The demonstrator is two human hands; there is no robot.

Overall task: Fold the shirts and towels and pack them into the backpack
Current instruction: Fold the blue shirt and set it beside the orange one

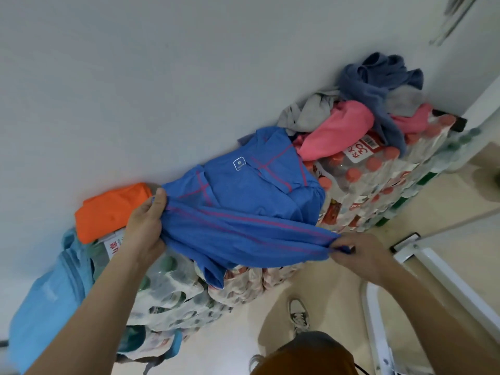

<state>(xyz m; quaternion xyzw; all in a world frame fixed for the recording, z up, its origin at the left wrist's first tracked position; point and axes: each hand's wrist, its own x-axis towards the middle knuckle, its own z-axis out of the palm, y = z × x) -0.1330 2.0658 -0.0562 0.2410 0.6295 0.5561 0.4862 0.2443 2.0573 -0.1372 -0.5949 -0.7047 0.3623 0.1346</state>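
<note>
We've got the blue shirt spread over the shrink-wrapped bottle packs, left hand gripping one end of the lifted hem and right hand pinching the other. Thing is, that bumpy, slick top probably lets the fold skew, and the part hanging over the edge could drag the shirt off toward the floor.

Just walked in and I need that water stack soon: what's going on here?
A person is folding a blue shirt laid on stacked packs of bottled water. The left hand grips one end of its near edge, the right hand pinches the other. A folded orange garment lies beside it, by the light blue backpack. A heap of unfolded clothes sits further along the packs.
</note>
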